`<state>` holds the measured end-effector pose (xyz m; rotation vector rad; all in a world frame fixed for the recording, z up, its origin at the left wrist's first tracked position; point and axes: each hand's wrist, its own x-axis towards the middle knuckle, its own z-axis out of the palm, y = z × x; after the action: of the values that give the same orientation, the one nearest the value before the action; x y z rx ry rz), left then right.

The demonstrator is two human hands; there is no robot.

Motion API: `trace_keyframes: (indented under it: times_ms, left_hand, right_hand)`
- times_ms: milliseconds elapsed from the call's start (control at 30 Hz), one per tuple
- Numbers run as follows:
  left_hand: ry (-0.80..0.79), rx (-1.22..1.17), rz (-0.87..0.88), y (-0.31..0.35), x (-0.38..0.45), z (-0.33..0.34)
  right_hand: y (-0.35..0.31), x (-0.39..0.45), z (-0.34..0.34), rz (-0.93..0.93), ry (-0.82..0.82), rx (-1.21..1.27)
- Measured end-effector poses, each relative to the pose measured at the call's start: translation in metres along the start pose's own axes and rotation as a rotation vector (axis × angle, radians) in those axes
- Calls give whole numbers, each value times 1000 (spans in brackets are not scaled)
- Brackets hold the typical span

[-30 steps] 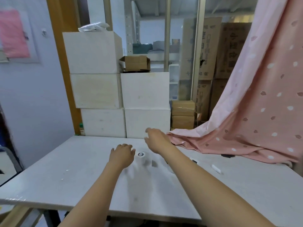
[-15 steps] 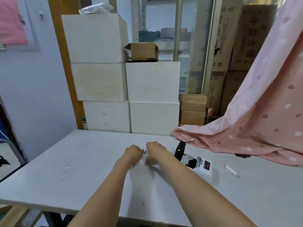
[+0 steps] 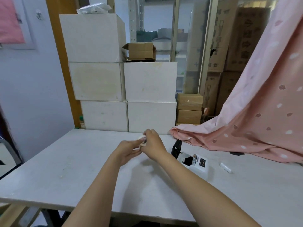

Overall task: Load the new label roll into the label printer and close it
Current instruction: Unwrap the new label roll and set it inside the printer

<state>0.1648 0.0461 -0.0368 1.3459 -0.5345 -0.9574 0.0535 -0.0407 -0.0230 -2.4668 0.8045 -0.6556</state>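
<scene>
A small white label roll [image 3: 142, 140] with a dark core is held above the table between both hands. My left hand [image 3: 127, 150] cups it from below and my right hand [image 3: 153, 145] pinches it from the right and above, covering most of it. The white label printer [image 3: 196, 163] lies on the table to the right of my hands, its black lid [image 3: 176, 147] standing open and its paper bay showing dark.
The white table [image 3: 73, 169] reaches to a stack of white boxes [image 3: 124, 95] behind. A pink spotted cloth [image 3: 246, 128] drapes onto the table's right rear. A small white oblong piece [image 3: 226, 167] lies right of the printer. Cardboard boxes stand behind.
Both hands closed on the label roll that stood on the table and lifted it. The view shifted left, bringing the open printer into sight.
</scene>
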Motion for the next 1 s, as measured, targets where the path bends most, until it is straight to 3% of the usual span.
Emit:
trace_keyframes:
  times_ms: [100, 467, 667, 800, 1000]
  left_hand:
    - [-49, -111, 48, 19, -19, 8]
    - [-175, 126, 262, 55, -48, 63]
    - [-13, 418, 434, 44, -55, 111]
    - [0, 654, 600, 39, -56, 137]
    - [-33, 708, 683, 31, -55, 162]
  right_hand:
    - [-11, -9, -20, -73, 70, 57]
    - [13, -76, -111, -84, 156, 225]
    - [44, -85, -139, 161, 132, 323]
    - [56, -81, -155, 338, 69, 525]
    - [69, -77, -169, 409, 7, 687]
